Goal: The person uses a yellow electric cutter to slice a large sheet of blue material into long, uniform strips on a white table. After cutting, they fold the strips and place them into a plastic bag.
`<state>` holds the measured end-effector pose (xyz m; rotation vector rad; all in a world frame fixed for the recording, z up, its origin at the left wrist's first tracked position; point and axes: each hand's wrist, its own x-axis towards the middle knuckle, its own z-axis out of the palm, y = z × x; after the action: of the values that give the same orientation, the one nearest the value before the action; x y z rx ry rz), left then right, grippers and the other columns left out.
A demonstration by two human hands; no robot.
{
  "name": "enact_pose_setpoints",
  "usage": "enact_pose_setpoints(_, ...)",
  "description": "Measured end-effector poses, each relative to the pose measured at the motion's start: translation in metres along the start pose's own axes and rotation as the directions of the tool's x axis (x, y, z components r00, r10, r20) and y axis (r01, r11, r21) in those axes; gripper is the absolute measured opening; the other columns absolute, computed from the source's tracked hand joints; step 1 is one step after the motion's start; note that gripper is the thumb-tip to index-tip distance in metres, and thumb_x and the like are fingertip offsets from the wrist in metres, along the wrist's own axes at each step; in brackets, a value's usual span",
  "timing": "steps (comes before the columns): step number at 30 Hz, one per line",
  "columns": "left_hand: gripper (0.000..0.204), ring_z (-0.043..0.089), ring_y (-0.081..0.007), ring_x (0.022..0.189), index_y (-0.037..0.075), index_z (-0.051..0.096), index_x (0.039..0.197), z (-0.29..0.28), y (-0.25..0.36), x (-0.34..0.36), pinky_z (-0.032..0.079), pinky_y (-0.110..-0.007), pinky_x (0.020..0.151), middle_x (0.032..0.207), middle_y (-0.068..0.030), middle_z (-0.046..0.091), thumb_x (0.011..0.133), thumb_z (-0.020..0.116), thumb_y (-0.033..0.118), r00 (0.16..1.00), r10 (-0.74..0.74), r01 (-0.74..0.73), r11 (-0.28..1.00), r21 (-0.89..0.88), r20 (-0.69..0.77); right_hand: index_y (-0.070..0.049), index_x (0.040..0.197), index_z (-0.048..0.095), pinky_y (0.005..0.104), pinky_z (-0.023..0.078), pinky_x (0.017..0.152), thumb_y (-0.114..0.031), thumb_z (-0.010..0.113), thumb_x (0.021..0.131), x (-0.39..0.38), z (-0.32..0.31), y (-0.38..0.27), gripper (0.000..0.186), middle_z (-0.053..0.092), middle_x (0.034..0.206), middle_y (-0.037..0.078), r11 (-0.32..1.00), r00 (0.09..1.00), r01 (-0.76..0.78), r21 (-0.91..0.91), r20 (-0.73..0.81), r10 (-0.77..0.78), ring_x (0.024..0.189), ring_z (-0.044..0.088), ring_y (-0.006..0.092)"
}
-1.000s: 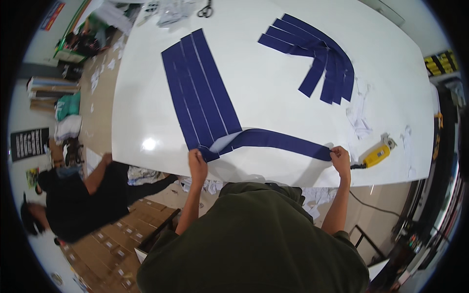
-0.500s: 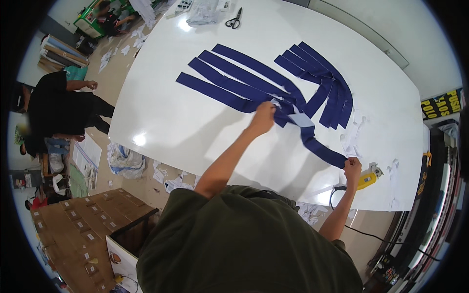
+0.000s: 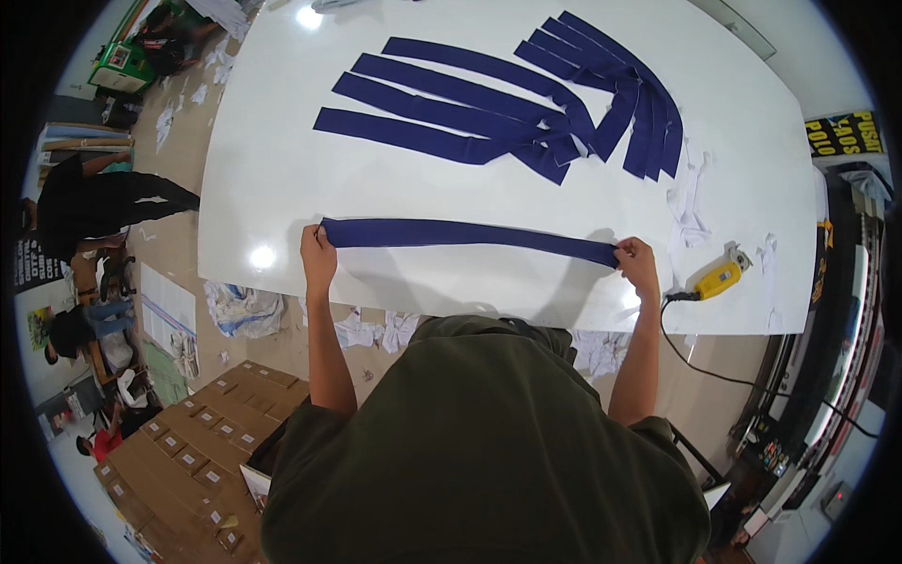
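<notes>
Stretched between my two hands is a long navy fabric strip (image 3: 470, 233), held nearly level just above or on the near part of the white table (image 3: 254, 179). My left hand (image 3: 318, 252) pinches its left end, and my right hand (image 3: 638, 262) pinches the right end. Beyond it, several navy strips (image 3: 423, 103) lie fanned out, their right ends overlapping in a loose heap. Farther right, a second group of navy strips (image 3: 648, 122) is folded over in a bent bundle.
A yellow corded power tool (image 3: 719, 279) rests near the table's right front, its black cable (image 3: 733, 378) running off the edge. White scraps (image 3: 691, 197) lie along the right side. Brown cardboard boxes (image 3: 188, 461) are stacked at lower left. A person in black (image 3: 103, 207) stands left of the table.
My left hand has moved left and nearer, out of the strip pile, and now holds one strip's far end. The strip is drawn out straight. The head view has shifted too.
</notes>
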<state>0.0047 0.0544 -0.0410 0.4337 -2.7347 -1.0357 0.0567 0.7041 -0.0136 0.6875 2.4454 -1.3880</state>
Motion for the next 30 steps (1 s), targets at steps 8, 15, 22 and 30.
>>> enact_pose_setpoints(8, 0.013, 0.06, -0.0441, 0.092, -0.006, 0.054, 0.108, 0.017, -0.001, 0.007, 0.048, -0.048, 0.084, 0.1, -0.0256, 0.062, 0.102, 0.051, 0.005, 0.991, 0.129, -0.133, 0.981, 0.14, 0.033, 0.0, 0.106, 0.066, 0.0317, 0.054, 0.071, -0.01, 0.072, 0.087, -0.018, 0.034, 0.016, 0.022, 0.072, 0.091, 0.012, 0.977, 0.955, 0.051, -0.208, -0.277, -0.108, 0.078, 0.068, 0.0194)
enact_pose_setpoints(15, 0.03, 0.068, -0.0318, 0.09, -0.003, 0.059, 0.112, 0.0, 0.007, 0.011, 0.052, -0.04, 0.081, 0.101, -0.0198, 0.069, 0.095, 0.071, 0.019, 0.996, 0.041, -0.038, 0.999, -0.034, 0.084, -0.001, 0.106, 0.066, 0.0335, 0.056, 0.074, -0.014, 0.075, 0.088, -0.029, 0.045, 0.029, 0.024, 0.072, 0.096, 0.014, 0.976, 0.925, 0.089, -0.197, -0.347, -0.155, 0.089, 0.072, 0.0226)
enact_pose_setpoints(22, 0.021, 0.058, -0.0164, 0.064, -0.003, 0.063, 0.091, 0.002, 0.012, 0.022, 0.048, -0.033, 0.063, 0.074, -0.0092, 0.066, 0.09, 0.074, 0.015, 0.988, -0.126, 0.131, 0.989, -0.06, 0.083, 0.002, 0.108, 0.066, 0.026, 0.05, 0.063, -0.016, 0.076, 0.09, -0.033, 0.062, 0.021, 0.028, 0.068, 0.09, 0.007, 0.986, 0.907, 0.066, -0.15, -0.402, -0.122, 0.069, 0.06, 0.0108)
enact_pose_setpoints(30, 0.032, 0.042, -0.0109, 0.057, -0.001, 0.058, 0.071, -0.012, 0.005, 0.036, 0.036, -0.031, 0.054, 0.059, -0.0013, 0.05, 0.091, 0.074, 0.018, 0.965, -0.162, 0.193, 0.971, -0.138, 0.208, 0.005, 0.103, 0.067, 0.024, 0.042, 0.05, -0.017, 0.074, 0.092, -0.036, 0.06, 0.043, 0.025, 0.062, 0.075, 0.0, 1.0, 0.942, 0.003, 0.002, -0.334, -0.002, 0.059, 0.053, 0.0067)
